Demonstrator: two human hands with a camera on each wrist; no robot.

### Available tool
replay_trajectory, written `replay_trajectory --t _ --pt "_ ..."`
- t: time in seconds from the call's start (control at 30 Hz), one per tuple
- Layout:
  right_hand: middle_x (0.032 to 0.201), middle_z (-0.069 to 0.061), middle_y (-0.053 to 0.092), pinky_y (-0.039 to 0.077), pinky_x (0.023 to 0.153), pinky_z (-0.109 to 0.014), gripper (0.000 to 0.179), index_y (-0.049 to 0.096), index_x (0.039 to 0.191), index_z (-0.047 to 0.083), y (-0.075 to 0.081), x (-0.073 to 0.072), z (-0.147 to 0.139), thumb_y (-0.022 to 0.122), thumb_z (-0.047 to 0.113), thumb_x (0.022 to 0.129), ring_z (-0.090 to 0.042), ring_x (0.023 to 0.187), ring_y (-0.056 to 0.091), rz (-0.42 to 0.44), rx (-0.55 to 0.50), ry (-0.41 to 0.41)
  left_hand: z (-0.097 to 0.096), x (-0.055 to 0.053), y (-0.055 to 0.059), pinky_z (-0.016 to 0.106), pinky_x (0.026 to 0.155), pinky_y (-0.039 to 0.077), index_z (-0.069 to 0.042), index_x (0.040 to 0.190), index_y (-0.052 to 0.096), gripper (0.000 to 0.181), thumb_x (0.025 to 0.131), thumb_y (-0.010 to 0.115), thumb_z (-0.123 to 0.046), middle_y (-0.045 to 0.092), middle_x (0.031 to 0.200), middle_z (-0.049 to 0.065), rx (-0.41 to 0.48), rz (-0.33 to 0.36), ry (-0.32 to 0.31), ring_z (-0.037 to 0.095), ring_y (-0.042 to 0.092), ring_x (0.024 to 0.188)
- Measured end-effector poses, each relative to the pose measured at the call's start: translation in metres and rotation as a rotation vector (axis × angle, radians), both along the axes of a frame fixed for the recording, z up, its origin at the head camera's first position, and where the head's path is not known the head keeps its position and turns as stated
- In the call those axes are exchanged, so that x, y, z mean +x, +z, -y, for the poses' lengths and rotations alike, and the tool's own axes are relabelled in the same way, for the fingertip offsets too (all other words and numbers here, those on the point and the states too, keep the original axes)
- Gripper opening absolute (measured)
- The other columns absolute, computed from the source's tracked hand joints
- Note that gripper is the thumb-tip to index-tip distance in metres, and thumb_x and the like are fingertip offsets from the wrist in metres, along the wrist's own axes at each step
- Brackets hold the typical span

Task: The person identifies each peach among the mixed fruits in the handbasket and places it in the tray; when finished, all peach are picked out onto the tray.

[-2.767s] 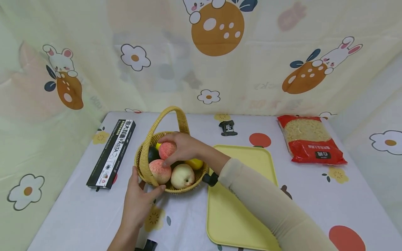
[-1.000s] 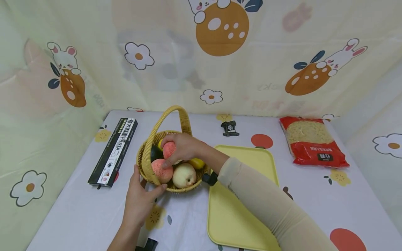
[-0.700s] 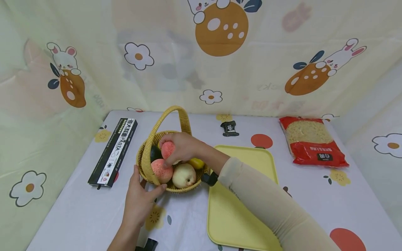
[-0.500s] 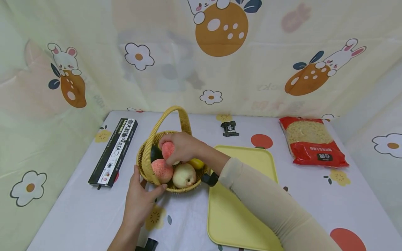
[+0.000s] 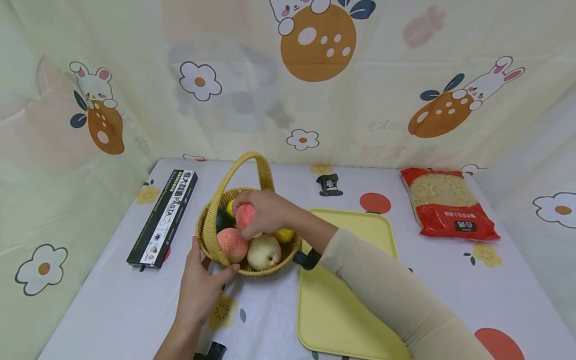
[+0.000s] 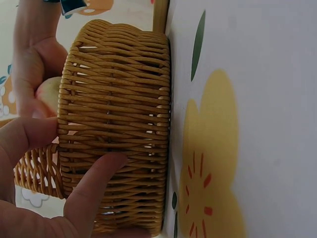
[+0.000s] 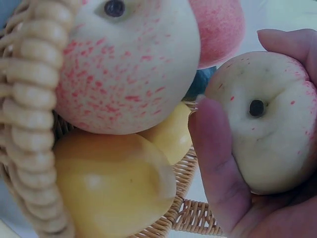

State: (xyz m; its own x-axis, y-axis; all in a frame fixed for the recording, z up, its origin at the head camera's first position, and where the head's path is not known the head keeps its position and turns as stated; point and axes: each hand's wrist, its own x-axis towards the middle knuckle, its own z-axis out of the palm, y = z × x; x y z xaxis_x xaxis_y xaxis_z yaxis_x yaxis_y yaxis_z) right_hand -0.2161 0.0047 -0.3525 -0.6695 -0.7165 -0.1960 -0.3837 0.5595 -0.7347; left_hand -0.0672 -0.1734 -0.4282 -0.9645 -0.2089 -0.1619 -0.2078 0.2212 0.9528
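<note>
My right hand (image 5: 270, 212) grips a pink-speckled peach (image 5: 245, 216) over the wicker basket (image 5: 270, 272), thumb on one side and fingers on the other. In the right wrist view this peach (image 7: 270, 134) shows its pale dimpled end, apart from the other fruit. Below it in the basket sit another pink peach (image 5: 232, 246), a paler peach (image 5: 264, 252), a dark green fruit (image 5: 223, 220) partly hidden by the handle, and yellow fruit (image 5: 284, 235). My left hand (image 5: 198, 287) holds the basket's near left side; in the left wrist view its fingers (image 6: 96, 186) press the woven wall.
A yellow tray (image 5: 346, 310) lies right of the basket, under my right forearm. A black pasta box (image 5: 162, 220) lies at the left, a red bag of pasta (image 5: 450, 202) at the back right. A small black packet (image 5: 329, 185) lies behind the tray.
Over the last half second my right hand and the peach in it have shifted slightly right, showing more yellow fruit behind. My left hand stays at the basket.
</note>
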Motion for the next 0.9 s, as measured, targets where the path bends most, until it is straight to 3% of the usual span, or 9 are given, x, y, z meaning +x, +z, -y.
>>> replay_trajectory --t 0.17,0.33,0.63,0.9 --pt "0.113 -0.005 0.067 0.060 0.052 -0.030 0.050 0.068 0.126 0.013 0.003 0.004 -0.008 0.080 0.017 0.078 -0.019 0.077 0.068 -0.026 -0.014 0.015 -0.001 -0.001 0.000 0.052 0.127 0.034 -0.010 0.170 -0.008 0.122 0.088 0.083 -0.008 -0.005 0.178 0.015 0.000 -0.003 0.000 0.047 0.020 0.161" --pt "0.107 -0.001 0.069 0.059 0.057 -0.029 0.040 0.070 0.115 0.022 0.008 0.009 -0.019 0.081 0.021 0.076 -0.017 0.078 0.067 -0.068 -0.033 0.014 -0.002 -0.001 0.000 0.051 0.127 0.033 -0.012 0.170 -0.008 0.122 0.089 0.083 -0.007 -0.006 0.178 0.013 0.008 0.001 0.003 0.045 0.019 0.162" --pt "0.103 0.000 0.067 0.058 0.062 -0.029 0.036 0.068 0.107 0.029 0.016 0.021 -0.051 0.082 0.021 0.075 -0.018 0.081 0.064 -0.040 -0.092 -0.048 -0.002 0.000 -0.002 0.052 0.126 0.034 -0.014 0.170 -0.008 0.124 0.088 0.085 -0.009 -0.007 0.178 0.012 0.008 -0.008 0.010 0.046 0.021 0.161" --pt "0.105 -0.002 0.068 0.058 0.052 -0.032 0.040 0.069 0.113 0.030 0.017 0.028 -0.090 0.082 0.025 0.075 -0.023 0.082 0.066 0.017 -0.074 -0.149 -0.002 0.000 -0.003 0.051 0.125 0.036 -0.015 0.170 -0.008 0.123 0.088 0.084 -0.008 -0.006 0.178 0.011 0.007 0.002 0.014 0.044 0.021 0.162"
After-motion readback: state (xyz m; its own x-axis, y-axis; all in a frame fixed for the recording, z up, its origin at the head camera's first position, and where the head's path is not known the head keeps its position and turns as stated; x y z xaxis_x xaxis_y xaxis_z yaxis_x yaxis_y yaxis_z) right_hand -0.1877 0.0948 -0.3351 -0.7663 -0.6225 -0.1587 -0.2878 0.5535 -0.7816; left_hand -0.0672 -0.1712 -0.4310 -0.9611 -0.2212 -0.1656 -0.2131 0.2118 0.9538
